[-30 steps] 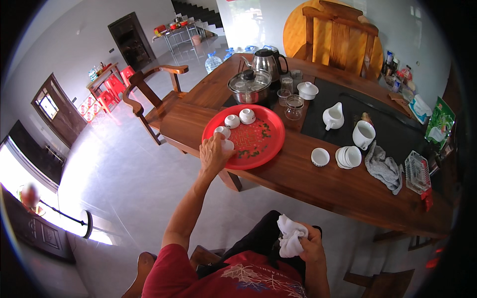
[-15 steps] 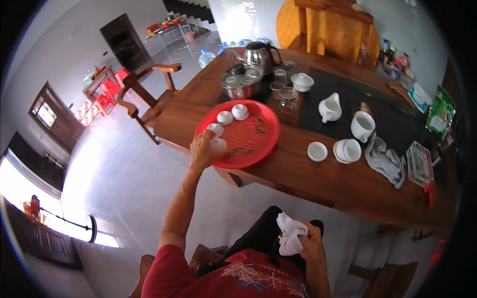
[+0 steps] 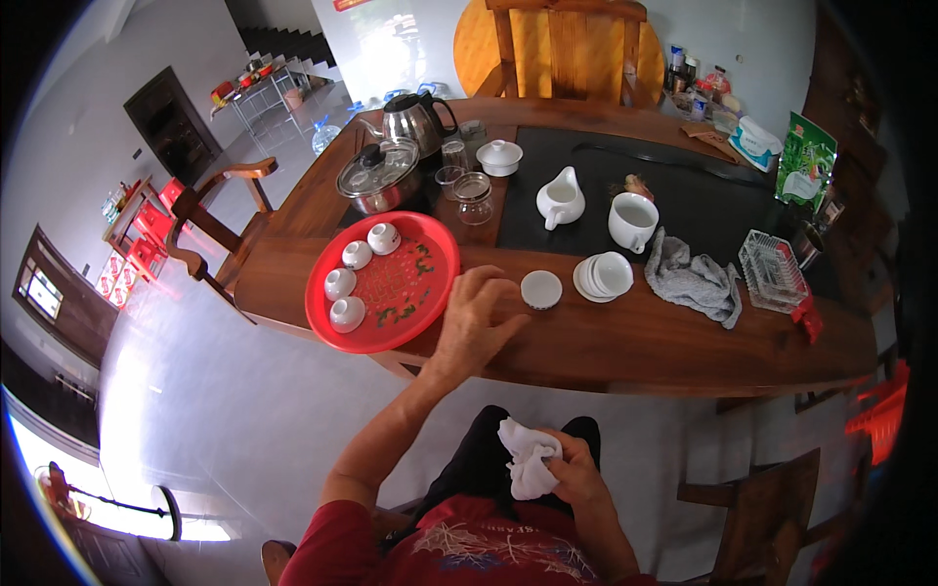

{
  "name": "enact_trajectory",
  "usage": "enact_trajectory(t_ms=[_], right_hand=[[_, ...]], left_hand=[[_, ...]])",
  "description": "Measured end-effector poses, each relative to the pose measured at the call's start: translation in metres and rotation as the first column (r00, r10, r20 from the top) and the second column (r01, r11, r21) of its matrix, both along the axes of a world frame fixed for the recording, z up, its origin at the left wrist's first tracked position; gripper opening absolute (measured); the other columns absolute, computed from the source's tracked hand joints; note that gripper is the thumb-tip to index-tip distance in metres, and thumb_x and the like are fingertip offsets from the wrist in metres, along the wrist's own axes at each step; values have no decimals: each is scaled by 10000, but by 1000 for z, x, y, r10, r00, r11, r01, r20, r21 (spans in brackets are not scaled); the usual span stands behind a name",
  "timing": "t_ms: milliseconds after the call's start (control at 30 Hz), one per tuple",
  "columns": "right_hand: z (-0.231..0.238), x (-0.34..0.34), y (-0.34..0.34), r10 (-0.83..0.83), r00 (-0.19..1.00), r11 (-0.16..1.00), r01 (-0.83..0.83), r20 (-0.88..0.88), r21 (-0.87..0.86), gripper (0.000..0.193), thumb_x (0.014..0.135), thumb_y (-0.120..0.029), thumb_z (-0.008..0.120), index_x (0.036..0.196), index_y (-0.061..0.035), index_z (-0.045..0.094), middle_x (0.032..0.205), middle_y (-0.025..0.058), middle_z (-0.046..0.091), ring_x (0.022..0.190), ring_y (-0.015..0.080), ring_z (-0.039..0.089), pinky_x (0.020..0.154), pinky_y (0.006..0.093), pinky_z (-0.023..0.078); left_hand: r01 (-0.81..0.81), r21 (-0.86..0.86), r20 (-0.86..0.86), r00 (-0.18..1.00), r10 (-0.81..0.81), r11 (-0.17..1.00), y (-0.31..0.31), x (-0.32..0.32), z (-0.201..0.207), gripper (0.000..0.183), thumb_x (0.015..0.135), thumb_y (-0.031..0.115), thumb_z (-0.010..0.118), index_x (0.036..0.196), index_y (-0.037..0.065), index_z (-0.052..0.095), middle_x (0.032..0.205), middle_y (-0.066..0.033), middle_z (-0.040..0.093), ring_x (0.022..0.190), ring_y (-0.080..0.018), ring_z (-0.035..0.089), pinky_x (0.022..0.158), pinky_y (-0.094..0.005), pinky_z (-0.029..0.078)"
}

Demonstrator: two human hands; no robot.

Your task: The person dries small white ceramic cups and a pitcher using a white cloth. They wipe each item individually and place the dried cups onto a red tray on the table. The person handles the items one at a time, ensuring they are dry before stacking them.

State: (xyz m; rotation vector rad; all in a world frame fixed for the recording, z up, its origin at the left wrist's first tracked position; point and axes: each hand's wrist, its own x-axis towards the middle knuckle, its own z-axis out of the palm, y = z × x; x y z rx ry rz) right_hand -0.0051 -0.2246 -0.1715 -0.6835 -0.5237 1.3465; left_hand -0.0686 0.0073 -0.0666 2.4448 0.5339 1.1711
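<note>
My left hand [image 3: 479, 317] hovers at the table's near edge between a round red tray [image 3: 435, 239] and a single small white cup [image 3: 540, 290]. Its fingers are apart and hold nothing; the fingertips come close to that cup. Several small white teacups [image 3: 347, 313] stand upside down along the left side of the tray. In my lap, my right hand [image 3: 578, 471] grips a bunched white cloth [image 3: 531, 459]. Right of the single cup sits a stack of white cups [image 3: 608, 276] on a saucer.
Behind lie a lidded steel pot [image 3: 379, 181], a kettle [image 3: 410, 122], glasses [image 3: 474, 198], a lidded white bowl [image 3: 499, 157], a white pitcher [image 3: 561, 199] and a white mug [image 3: 633, 221]. A grey towel [image 3: 692, 276] and a clear plastic box [image 3: 772, 271] lie right. A wooden armchair [image 3: 220, 234] stands left.
My left hand has let go of a cup on the tray and moved right, near the single cup. My right hand still holds the cloth. The view has turned rightward.
</note>
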Motion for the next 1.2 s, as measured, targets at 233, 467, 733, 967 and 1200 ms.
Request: enact_trajectory(t_ms=[233,467,733,967,1200], right_hand=[[4,7,-10,-74,997,997,74,-29,-3,384,801,61,471,1183,87,497,1067,212,609,924,297,639,831,427,526],[29,22,6,-307,950,952,306,51,25,357,846,10,503,1201,42,502,1054,122,609,960,204,606,862,338,481],[109,9,58,-634,207,752,389,745,531,374,766,19,583,1138,-17,576,1020,125,498,884,210,534,762,302,452],[119,20,65,-588,327,798,387,740,463,338,775,8,562,1109,-8,606,1031,112,514,934,218,537,790,304,448],[119,26,57,-584,48,793,251,811,556,424,746,5,612,1159,-88,618,1181,129,543,1045,275,491,842,318,437]], left_hand=[[29,-32,-21,999,-29,999,3,30,-34,309,660,41,752,956,74,670,1153,-142,517,972,-311,551,820,-375,479],[432,-649,459,879,-131,627,-21,-6,-30,157,819,-29,633,974,-2,630,1212,-97,523,1055,-172,543,888,-288,461],[583,-658,611,783,-114,476,-77,-29,-28,206,842,-40,598,1041,5,628,1269,-117,500,1127,-192,508,943,-320,432],[610,-605,605,770,-203,512,-90,-40,-21,186,847,-33,595,1026,-9,636,1281,-157,480,1138,-215,498,939,-341,435],[675,-638,686,717,-124,371,-95,-38,-28,255,860,7,604,1115,8,602,1213,-110,544,1096,-163,512,933,-311,428]])
